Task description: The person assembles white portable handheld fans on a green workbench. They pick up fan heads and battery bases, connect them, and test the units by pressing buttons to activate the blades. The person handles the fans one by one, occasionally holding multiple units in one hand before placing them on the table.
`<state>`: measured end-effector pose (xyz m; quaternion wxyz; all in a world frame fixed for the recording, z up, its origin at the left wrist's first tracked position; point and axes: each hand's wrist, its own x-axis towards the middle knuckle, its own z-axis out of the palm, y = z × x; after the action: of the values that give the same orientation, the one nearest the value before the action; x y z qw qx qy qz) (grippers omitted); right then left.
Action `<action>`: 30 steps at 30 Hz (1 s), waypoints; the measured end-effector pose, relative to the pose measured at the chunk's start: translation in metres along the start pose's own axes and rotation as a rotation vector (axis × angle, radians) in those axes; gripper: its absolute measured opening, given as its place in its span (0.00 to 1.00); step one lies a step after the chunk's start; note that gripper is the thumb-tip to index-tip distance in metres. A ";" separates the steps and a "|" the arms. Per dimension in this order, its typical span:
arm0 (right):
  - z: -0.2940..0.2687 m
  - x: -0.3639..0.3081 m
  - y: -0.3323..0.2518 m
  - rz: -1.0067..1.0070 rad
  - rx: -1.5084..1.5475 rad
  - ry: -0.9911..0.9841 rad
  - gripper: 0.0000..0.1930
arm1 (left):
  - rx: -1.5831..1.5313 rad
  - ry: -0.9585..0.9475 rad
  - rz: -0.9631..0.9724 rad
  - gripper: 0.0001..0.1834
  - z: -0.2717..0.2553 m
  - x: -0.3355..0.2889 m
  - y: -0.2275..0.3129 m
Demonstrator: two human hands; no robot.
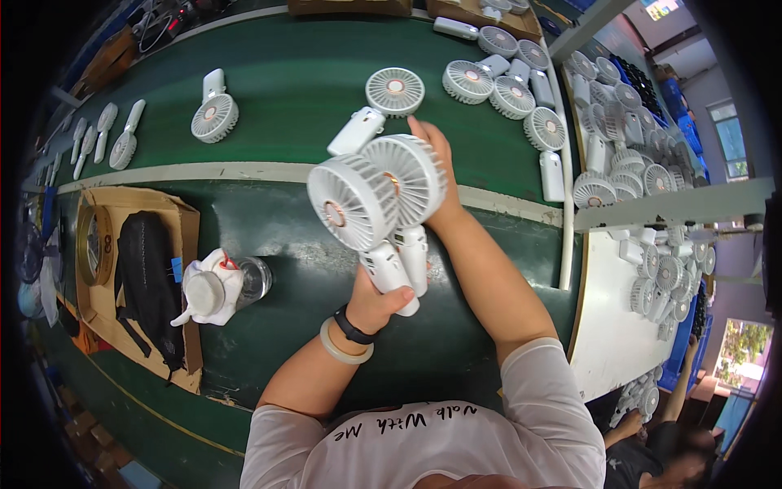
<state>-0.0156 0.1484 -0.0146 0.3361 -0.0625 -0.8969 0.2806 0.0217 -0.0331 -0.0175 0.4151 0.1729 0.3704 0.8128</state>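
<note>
Two white handheld fans, the front one (pixel 354 204) overlapping the rear one (pixel 411 175), are held together above the bench. My left hand (pixel 376 300) is closed around their handles, its thumb across the front handle. Behind the rear fan's head is my right hand (pixel 437 159), partly hidden by it. Its visible fingers stretch toward another white fan (pixel 395 91) lying on the green belt; whether they touch it I cannot tell. That fan's handle (pixel 357 132) points toward me, partly covered by the held fans.
More fans lie on the belt (pixel 285 98), including a cluster (pixel 513 94) at right. Fans crowd a white side table (pixel 611 326), where a co-worker's hand (pixel 629 424) is near some. At left are a cardboard tray (pixel 191 236) with a black pouch (pixel 151 277) and a cloth-wrapped bottle (pixel 213 287).
</note>
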 end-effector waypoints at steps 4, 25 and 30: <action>0.029 0.021 -0.004 -0.235 -0.294 -0.034 0.29 | -0.001 -0.044 -0.025 0.46 0.001 -0.001 0.000; 0.008 0.028 0.015 0.200 -0.545 -0.092 0.07 | 0.082 0.026 0.029 0.42 -0.001 -0.003 -0.006; -0.042 0.001 0.044 0.317 -0.460 -0.094 0.26 | 0.031 0.005 0.014 0.41 0.003 0.000 -0.002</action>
<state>0.0067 0.2045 -0.0120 0.2230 -0.2636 -0.9307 0.1213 0.0247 -0.0306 -0.0171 0.4057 0.1796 0.3827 0.8103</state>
